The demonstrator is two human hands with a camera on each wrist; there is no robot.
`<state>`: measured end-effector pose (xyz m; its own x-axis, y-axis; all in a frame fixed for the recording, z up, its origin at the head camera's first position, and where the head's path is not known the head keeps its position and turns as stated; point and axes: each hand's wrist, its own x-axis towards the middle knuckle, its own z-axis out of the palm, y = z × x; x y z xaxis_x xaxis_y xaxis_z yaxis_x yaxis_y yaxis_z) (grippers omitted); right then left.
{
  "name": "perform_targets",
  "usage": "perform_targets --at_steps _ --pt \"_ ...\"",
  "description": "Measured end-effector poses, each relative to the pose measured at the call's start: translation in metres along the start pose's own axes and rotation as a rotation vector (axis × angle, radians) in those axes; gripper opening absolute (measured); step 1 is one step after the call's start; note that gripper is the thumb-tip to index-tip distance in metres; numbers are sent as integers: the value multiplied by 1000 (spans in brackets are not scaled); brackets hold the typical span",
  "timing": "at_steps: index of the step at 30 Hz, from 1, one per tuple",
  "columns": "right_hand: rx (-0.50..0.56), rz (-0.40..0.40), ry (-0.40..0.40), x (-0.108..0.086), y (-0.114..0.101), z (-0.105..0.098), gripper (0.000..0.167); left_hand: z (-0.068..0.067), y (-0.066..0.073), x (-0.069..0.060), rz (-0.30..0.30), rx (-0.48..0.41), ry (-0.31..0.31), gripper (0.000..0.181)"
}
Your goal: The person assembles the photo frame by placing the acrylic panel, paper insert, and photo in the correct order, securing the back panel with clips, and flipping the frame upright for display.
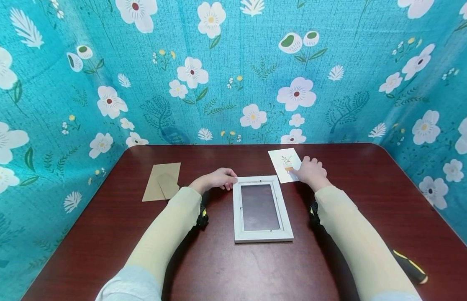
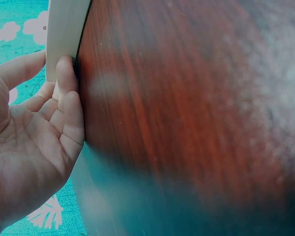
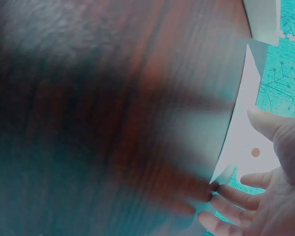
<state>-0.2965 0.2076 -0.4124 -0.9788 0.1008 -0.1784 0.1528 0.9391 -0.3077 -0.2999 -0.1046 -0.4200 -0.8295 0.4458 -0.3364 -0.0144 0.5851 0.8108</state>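
A white picture frame (image 1: 286, 213) lies flat in the middle of the table, its dark pane framed by a narrow inner edge. At its upper left corner my left hand (image 1: 219, 179) grips it, thumb and fingers about the corner; the left wrist view shows the fingers (image 2: 66, 78) against the frame's side (image 2: 66, 39). A white card (image 1: 280, 161) printed with a potted plant lies just beyond the frame's upper right corner. Over the card's right edge reaches my right hand (image 1: 312, 172), with its fingers spread and its thumb at the card (image 3: 238, 132).
To the left lies a brown backing board (image 1: 162, 175) with a stand flap. A black and yellow handle (image 1: 410, 267) shows at the lower right, partly behind my right forearm. Flowered blue cloth (image 1: 226, 83) hangs behind the dark red table (image 1: 203, 267).
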Motion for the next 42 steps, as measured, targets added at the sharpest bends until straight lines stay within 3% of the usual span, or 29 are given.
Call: perform_targets --at_steps 17,25,36,42 --pt "33 -10 60 0 7 2 71 0 1 -1 6 18 -6 19" --pt "95 7 38 1 9 -3 72 1 2 0 10 16 -5 19" --pt "144 37 24 1 4 -8 60 -1 1 0 12 16 5 19" --pt "135 23 -28 4 5 -6 51 1 0 -1 -1 2 5 19"
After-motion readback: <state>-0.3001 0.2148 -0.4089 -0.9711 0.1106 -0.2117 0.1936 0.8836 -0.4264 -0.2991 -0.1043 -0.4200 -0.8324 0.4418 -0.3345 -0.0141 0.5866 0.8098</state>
